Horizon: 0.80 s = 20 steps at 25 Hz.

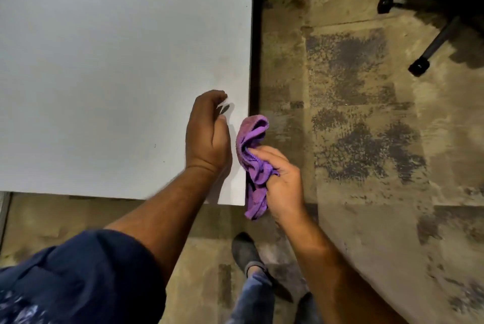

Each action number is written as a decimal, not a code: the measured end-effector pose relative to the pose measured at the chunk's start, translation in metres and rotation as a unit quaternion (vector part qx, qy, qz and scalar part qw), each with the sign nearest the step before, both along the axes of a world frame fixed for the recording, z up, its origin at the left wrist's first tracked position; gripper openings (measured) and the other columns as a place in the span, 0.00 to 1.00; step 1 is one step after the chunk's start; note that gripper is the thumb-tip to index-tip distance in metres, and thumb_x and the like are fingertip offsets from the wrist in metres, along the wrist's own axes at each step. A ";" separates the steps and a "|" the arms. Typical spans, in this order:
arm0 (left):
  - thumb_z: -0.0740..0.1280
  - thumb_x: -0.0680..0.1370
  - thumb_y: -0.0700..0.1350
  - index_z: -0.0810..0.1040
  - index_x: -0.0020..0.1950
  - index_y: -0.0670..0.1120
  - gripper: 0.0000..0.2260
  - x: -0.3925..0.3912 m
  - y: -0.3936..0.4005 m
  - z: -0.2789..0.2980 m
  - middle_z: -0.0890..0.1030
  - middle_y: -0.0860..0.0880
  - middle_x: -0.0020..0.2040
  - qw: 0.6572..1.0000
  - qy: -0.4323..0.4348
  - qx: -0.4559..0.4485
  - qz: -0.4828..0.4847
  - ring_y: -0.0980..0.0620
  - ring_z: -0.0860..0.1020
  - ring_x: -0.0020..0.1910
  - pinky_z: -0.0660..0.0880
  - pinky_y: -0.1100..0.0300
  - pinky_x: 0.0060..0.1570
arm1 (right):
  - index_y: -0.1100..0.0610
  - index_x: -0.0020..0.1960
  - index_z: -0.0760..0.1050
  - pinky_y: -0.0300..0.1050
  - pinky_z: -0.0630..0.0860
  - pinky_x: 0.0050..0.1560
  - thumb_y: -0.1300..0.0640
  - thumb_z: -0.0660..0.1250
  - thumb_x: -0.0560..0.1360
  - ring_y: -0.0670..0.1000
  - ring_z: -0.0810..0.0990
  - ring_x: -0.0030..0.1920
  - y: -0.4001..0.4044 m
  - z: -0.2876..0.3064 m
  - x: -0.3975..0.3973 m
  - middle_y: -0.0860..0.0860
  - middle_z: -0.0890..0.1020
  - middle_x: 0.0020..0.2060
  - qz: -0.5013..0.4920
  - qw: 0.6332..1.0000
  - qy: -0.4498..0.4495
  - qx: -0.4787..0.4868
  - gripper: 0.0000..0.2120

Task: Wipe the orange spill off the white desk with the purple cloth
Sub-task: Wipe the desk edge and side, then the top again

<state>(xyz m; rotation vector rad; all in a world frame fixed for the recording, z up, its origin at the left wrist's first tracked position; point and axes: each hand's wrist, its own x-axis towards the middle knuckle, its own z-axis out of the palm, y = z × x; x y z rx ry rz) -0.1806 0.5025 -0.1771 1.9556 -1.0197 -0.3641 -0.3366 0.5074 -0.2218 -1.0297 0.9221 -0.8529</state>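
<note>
Purple cloth [255,164] bunched in right hand [281,182], just off worktop [104,62] right edge; left hand [207,135] curled, empty, nearer; no orange spill seen.

The right hand [284,187] has its grip closed round a bunched purple cloth [255,164], held just off the right edge of the white tabletop [117,62] near its front corner — part of the cloth overlaps that edge, part hangs below the hand. The left hand [207,135] sits over the tabletop just beside the cloth, fingers curled loosely with nothing in them. Below lie a mottled floor [366,140], a dark shoe [245,251] and — far right — a chair base [429,43].
</note>
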 end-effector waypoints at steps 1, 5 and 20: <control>0.61 0.78 0.34 0.77 0.67 0.43 0.18 -0.001 -0.001 0.002 0.80 0.47 0.63 1.000 -0.021 0.016 -0.005 0.50 0.79 0.63 0.77 0.48 0.66 | 0.46 0.53 0.86 0.40 0.77 0.66 0.77 0.63 0.69 0.46 0.84 0.59 0.017 -0.001 -0.008 0.37 0.87 0.53 0.002 1.000 0.003 0.001 0.30; 0.62 0.78 0.35 0.78 0.64 0.41 0.15 -0.006 -0.005 0.010 0.79 0.44 0.62 0.990 -0.121 0.067 -0.040 0.45 0.77 0.62 0.75 0.52 0.66 | 0.53 0.54 0.87 0.41 0.76 0.68 0.79 0.59 0.65 0.45 0.83 0.60 0.065 0.000 -0.036 0.40 0.86 0.55 0.016 1.000 0.015 -0.017 0.31; 0.59 0.79 0.42 0.73 0.66 0.53 0.17 -0.006 -0.004 -0.006 0.76 0.50 0.66 0.971 -0.210 0.099 -0.049 0.52 0.76 0.66 0.76 0.54 0.69 | 0.51 0.57 0.84 0.51 0.80 0.65 0.77 0.63 0.77 0.52 0.84 0.57 0.019 -0.048 -0.019 0.55 0.87 0.54 -0.186 0.919 -0.280 0.205 0.23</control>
